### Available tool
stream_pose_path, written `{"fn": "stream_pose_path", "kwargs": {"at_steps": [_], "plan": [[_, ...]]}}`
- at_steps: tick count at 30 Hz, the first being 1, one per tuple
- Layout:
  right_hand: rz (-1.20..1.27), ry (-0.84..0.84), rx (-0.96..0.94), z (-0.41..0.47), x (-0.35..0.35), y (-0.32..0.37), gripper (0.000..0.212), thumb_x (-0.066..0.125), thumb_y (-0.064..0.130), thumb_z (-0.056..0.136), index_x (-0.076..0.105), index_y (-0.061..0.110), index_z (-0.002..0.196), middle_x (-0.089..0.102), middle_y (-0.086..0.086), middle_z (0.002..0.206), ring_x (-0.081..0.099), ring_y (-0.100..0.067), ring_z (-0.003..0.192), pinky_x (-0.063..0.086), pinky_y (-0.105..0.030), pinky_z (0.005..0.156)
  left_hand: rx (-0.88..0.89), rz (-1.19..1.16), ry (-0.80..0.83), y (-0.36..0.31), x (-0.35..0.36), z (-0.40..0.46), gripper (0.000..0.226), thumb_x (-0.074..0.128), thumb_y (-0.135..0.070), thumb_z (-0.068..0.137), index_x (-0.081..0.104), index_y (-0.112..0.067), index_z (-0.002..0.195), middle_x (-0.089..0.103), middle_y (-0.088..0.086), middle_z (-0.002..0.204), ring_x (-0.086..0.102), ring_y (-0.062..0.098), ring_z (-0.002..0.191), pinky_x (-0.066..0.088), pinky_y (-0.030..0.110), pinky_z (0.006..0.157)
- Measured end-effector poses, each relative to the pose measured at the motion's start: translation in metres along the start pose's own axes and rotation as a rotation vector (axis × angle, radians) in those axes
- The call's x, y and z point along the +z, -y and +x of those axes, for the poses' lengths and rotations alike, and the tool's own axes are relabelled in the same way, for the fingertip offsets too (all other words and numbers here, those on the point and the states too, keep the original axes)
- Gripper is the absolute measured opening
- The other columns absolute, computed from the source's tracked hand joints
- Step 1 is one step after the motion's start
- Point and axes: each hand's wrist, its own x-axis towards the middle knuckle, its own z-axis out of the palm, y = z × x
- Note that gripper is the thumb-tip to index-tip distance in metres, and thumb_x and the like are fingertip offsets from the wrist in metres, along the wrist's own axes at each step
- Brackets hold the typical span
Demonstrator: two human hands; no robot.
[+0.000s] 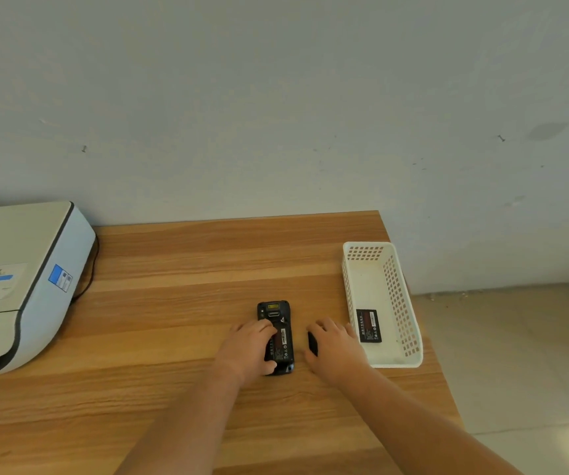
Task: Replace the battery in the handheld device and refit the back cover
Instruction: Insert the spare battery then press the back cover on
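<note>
Head view: white basket point(403, 303) at surface point(173, 303) right edge holds one battery point(368, 325) — nothing else. Device point(278, 337) face-down mid-surface, left hand point(252, 347) clamped on it. Right hand point(334, 351) covers dark cover point(312, 342) — grip unclear.

The handheld device point(275, 337) lies face down on the wooden table point(180, 303), battery bay uncovered, with the left hand point(249, 347) resting on its 9 o'clock side. At its 3 o'clock, the right hand point(336, 351) covers a black back cover point(312, 342). Further toward 3 o'clock, a white basket point(399, 303) holds a spare battery point(368, 325).
</note>
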Motion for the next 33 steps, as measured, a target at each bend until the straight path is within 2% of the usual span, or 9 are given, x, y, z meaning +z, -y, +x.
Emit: {"fn": "stream_pose_path", "kwargs": {"at_steps": [8, 17, 23, 33], "plan": [[0.010, -0.010, -0.010, 0.000, -0.002, -0.004, 0.044, 0.047, 0.040, 0.095, 0.047, 0.024, 0.136, 0.042, 0.000, 0.145, 0.038, -0.022, 0.134, 0.014, -0.046, 0.119, 0.005, 0.032, 0.062, 0.002, 0.004, 0.005, 0.069, 0.063, -0.045, 0.087, 0.039, -0.020, 0.147, 0.037, -0.004, 0.152, 0.031, 0.015, 0.140, 0.020, 0.036, 0.115], [0.010, 0.013, -0.011, 0.006, 0.004, -0.003, 0.045, 0.046, 0.040, 0.096, 0.045, 0.025, 0.139, 0.041, 0.001, 0.146, 0.038, -0.022, 0.135, 0.014, -0.046, 0.119, 0.004, 0.037, 0.079, 0.005, 0.004, 0.006, 0.068, 0.061, -0.040, 0.090, 0.036, -0.018, 0.149, 0.033, -0.002, 0.153, 0.026, 0.018, 0.142, 0.018, 0.037, 0.117], [0.003, 0.006, -0.032, 0.008, 0.007, 0.001, 0.044, 0.046, 0.039, 0.096, 0.047, 0.024, 0.137, 0.044, 0.001, 0.143, 0.042, -0.021, 0.132, 0.019, -0.044, 0.118, 0.023, 0.069, 0.076, 0.007, 0.007, 0.004, 0.065, 0.061, -0.039, 0.088, 0.041, -0.017, 0.146, 0.036, -0.002, 0.151, 0.029, 0.017, 0.140, 0.021, 0.037, 0.116], [0.029, 0.046, -0.033, 0.009, 0.013, 0.006, 0.046, 0.047, 0.039, 0.094, 0.048, 0.024, 0.137, 0.044, 0.001, 0.141, 0.042, -0.023, 0.129, 0.025, -0.042, 0.115, 0.013, 0.042, 0.038, 0.008, 0.014, 0.000, 0.067, 0.060, -0.040, 0.092, 0.036, -0.018, 0.150, 0.029, -0.003, 0.155, 0.024, 0.017, 0.143, 0.020, 0.039, 0.119]]}}
